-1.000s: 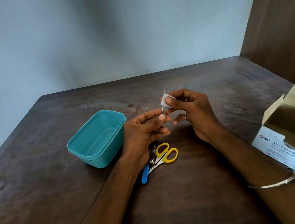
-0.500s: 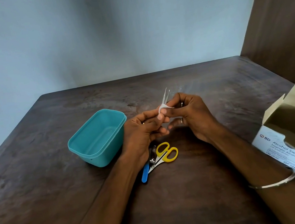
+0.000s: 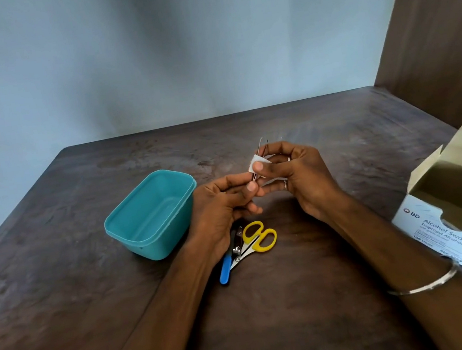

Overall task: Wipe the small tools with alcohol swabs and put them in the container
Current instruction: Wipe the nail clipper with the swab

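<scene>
The left hand (image 3: 222, 205) is pinching the base of the tweezers (image 3: 258, 148) while the right hand (image 3: 298, 174) is clamping a swab (image 3: 256, 163) around their prongs. Just left of that hand the container (image 3: 131, 233) is sitting empty. Below both hands the scissors (image 3: 258, 237) and a blue-handled tool (image 3: 226, 266) are lying unwiped, so most work appears outstanding.

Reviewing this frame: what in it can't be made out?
- Tweezers, head view: lower end hidden inside the left hand; tips thin and blurred.
- Swab: partly covered by the right hand thumb.
- Nail clipper: partly under the left hand.
- Alcohol swab box: cut off by the right edge; small print unreadable.
</scene>
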